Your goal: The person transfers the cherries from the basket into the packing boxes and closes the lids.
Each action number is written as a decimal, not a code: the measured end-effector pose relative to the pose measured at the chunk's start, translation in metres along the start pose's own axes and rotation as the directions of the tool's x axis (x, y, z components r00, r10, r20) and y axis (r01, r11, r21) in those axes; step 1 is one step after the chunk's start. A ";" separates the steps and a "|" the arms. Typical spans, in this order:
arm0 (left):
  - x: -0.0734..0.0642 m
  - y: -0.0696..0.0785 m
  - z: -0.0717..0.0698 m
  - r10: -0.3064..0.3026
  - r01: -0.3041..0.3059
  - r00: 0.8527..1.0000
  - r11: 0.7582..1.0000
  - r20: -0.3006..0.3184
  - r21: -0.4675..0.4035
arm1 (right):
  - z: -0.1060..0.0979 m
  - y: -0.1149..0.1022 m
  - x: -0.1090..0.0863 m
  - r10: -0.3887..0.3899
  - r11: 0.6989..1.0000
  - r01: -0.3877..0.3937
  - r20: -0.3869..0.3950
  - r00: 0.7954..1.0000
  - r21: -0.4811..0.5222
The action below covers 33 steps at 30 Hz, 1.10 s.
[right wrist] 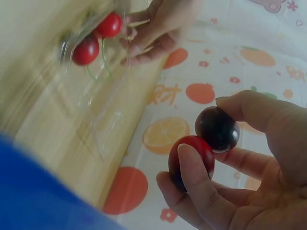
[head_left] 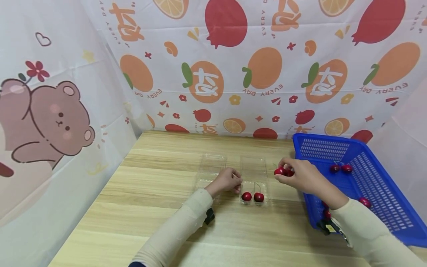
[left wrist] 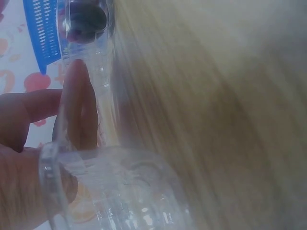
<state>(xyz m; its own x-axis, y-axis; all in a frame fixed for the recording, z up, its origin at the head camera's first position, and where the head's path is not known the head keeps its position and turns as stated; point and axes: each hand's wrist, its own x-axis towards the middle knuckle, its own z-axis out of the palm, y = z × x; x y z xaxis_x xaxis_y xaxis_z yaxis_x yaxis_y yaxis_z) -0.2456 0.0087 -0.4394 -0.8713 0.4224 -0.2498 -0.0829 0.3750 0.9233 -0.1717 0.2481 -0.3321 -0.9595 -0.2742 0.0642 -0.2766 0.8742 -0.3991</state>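
Observation:
My right hand [head_left: 301, 176] pinches two dark red cherries [right wrist: 193, 143] between its thumb and fingers, above the table beside the basket. A clear plastic clamshell box [head_left: 254, 167] lies with its lid folded back. Two cherries [head_left: 252, 197] with stems sit side by side in the front half of that box. My left hand [head_left: 228, 180] is at the left rim of this box, fingertips right at its wall and fairly straight in the left wrist view. Behind that wrist, partly hidden, lies a second clear box [head_left: 212, 163] with its lid back.
On the right stands a blue plastic basket [head_left: 377, 155] with several cherries [head_left: 347, 168] in it, partly covered by my right forearm. The wooden table [head_left: 150, 170] ends at a fruit-print cloth [head_left: 233, 100] behind and a bear-print cloth [head_left: 60, 111] on the left.

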 end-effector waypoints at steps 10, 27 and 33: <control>0.000 0.000 0.000 0.002 -0.002 1.000 1.000 -0.001 -0.014 | 0.023 -0.014 0.000 0.013 1.000 -0.013 -0.025 1.000 -0.021; 0.002 -0.002 0.001 -0.002 0.002 1.000 1.000 -0.026 0.004 | 0.071 -0.026 0.019 0.012 1.000 -0.012 -0.052 0.999 0.005; 0.005 -0.001 0.002 -0.002 0.002 1.000 1.000 -0.024 0.011 | 0.083 -0.028 0.026 0.035 0.999 -0.033 -0.064 0.997 0.023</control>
<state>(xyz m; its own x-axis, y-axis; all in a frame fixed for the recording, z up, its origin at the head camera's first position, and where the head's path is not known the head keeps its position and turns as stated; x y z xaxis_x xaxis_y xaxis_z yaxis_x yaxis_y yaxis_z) -0.2485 0.0118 -0.4424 -0.8827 0.4013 -0.2444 -0.0794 0.3853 0.9194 -0.1846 0.1827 -0.3954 -0.9700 -0.2175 0.1088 -0.2432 0.8735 -0.4218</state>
